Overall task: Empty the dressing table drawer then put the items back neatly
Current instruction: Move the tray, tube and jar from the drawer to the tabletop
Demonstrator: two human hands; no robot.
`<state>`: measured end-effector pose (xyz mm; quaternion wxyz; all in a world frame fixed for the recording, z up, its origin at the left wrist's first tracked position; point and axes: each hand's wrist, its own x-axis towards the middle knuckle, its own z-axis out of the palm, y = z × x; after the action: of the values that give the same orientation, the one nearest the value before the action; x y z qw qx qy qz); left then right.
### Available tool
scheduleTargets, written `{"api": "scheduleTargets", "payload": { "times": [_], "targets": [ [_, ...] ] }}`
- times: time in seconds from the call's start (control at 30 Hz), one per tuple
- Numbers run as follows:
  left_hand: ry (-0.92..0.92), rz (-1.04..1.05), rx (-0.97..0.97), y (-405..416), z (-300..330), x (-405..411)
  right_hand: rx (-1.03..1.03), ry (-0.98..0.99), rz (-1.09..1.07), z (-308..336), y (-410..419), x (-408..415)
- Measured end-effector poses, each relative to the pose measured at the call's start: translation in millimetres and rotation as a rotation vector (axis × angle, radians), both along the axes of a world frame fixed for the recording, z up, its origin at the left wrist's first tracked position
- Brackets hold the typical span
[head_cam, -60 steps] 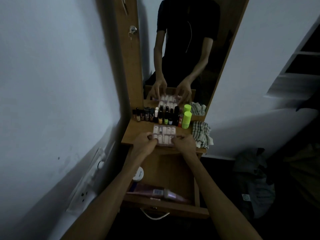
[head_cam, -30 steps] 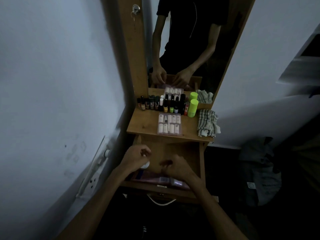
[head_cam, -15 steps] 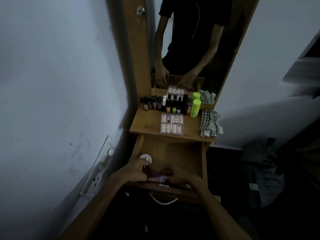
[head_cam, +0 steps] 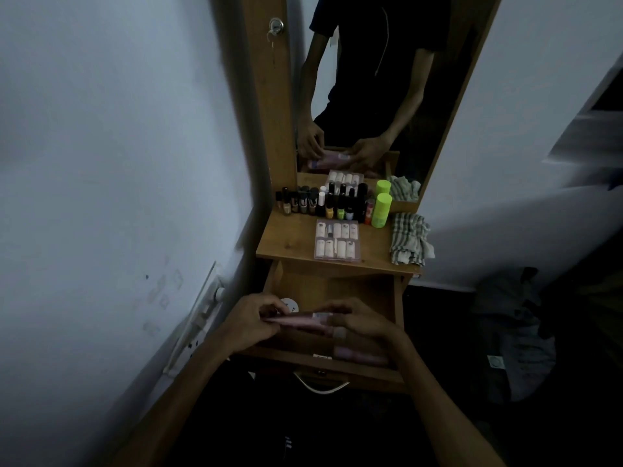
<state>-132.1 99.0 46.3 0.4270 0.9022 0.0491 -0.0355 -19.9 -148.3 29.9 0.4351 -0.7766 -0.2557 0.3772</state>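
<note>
Gripping a pink tube (head_cam: 300, 321) at its two ends, the left hand (head_cam: 251, 323) and the right hand (head_cam: 362, 323) are seen curled round it above the open drawer (head_cam: 337, 288). The tube is held roughly level, its long axis running left to right between the hands, the pale capped end at the right fingers (head_cam: 338, 332). Neither hand is nearer than the other; the tube is shared between them.

Below the right hand, a second pink tube (head_cam: 360, 354) is seen lying against the drawer's front wall, also lengthwise left to right, and a round white lid (head_cam: 290, 305) is partly hidden behind the left hand.

Farther out, the tabletop (head_cam: 290, 244) is already loaded: a clear case of small white pieces (head_cam: 337, 241) in the middle, a row of small bottles (head_cam: 323, 203) at the back, a green bottle (head_cam: 381, 210) and a checked cloth (head_cam: 409, 239) to the right.

The emptying is judged still unfinished; the held tube would next be carried up and away onto the tabletop, where bare wood is left beside the case.
</note>
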Motion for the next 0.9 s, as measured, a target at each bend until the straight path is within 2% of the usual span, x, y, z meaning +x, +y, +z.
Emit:
{"api": "scheduleTargets", "payload": {
  "times": [0.13,0.33,0.53,0.63,0.73,0.9],
  "targets": [
    [-0.145,0.081,-0.065,-1,6,3,0.119,-0.005,-0.115,8,2,3],
    [-0.269,0.229,-0.150,4,20,11,0.289,0.057,-0.270,28,2,1],
    [-0.387,0.351,-0.213,8,33,27,0.417,-0.020,-0.327,48,15,3],
    [-0.401,0.406,-0.194,10,36,40,0.462,-0.067,-0.352,47,22,9],
    [-0.387,0.516,-0.274,6,39,56,0.491,-0.109,-0.389,46,34,11],
    [-0.323,0.569,-0.439,8,42,78,0.397,-0.370,-0.416,51,63,16]
  ]
}}
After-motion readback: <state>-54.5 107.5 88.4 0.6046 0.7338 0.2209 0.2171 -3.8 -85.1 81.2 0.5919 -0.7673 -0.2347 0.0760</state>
